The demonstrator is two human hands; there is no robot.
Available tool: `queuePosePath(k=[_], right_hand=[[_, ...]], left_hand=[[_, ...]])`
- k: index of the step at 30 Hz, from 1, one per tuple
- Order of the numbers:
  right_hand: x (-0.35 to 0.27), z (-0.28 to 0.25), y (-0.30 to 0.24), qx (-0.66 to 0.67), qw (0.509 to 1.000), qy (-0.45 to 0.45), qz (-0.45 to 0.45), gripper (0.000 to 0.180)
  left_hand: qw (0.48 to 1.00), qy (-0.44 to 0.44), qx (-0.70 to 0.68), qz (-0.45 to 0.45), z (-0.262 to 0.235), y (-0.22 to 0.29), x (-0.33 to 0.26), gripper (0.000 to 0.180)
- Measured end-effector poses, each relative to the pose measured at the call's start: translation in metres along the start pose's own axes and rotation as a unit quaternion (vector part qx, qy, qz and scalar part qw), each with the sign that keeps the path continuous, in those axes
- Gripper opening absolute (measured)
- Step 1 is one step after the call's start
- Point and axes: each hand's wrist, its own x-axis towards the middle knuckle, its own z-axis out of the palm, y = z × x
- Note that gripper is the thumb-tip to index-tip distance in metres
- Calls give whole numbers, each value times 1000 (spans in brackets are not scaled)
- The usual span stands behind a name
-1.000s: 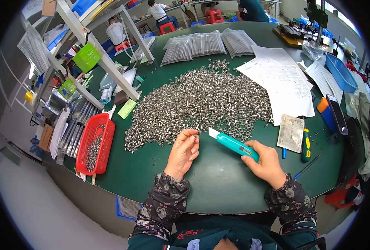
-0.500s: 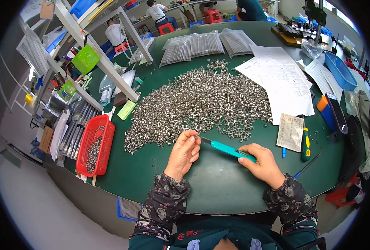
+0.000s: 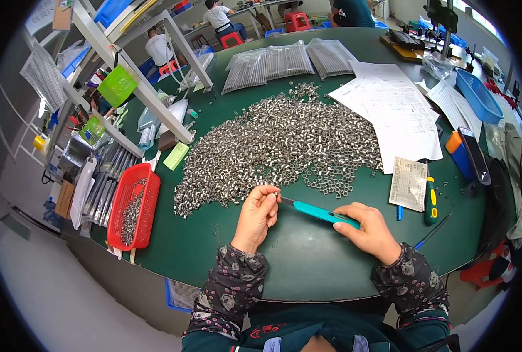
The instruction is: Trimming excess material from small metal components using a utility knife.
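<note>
My right hand (image 3: 364,230) grips a teal utility knife (image 3: 320,212) by its rear end. The knife's blade points left and meets the fingertips of my left hand (image 3: 257,215). Thumb and forefinger of that left hand are pinched on a small metal ring (image 3: 277,194), mostly hidden by the fingers. Just beyond both hands spreads a wide heap of small silvery metal rings (image 3: 284,141) on the green tabletop (image 3: 308,264). Some of the rings at the heap's near right lie flat in a single layer.
A red basket (image 3: 148,205) with more metal pieces stands at the left, beside a shelf frame (image 3: 132,73). Bagged rods (image 3: 290,60) lie at the back. Paper sheets (image 3: 405,126), a card (image 3: 408,183), a yellow-green handled tool (image 3: 430,202) and a phone (image 3: 474,157) lie right.
Both hands stay almost in place, with the knife shifted very slightly left. The blade tip is still at the left fingertips. The whole view has moved a little.
</note>
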Motion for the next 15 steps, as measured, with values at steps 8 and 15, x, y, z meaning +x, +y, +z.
queuePosePath(k=[8, 15], right_hand=[[0, 2, 7, 58, 998, -3, -5, 25], [-7, 6, -13, -116, 984, 121, -57, 24]], left_hand=[[998, -2, 54, 15, -1, -3, -1, 9], [998, 34, 57, 0, 1, -5, -1, 9]])
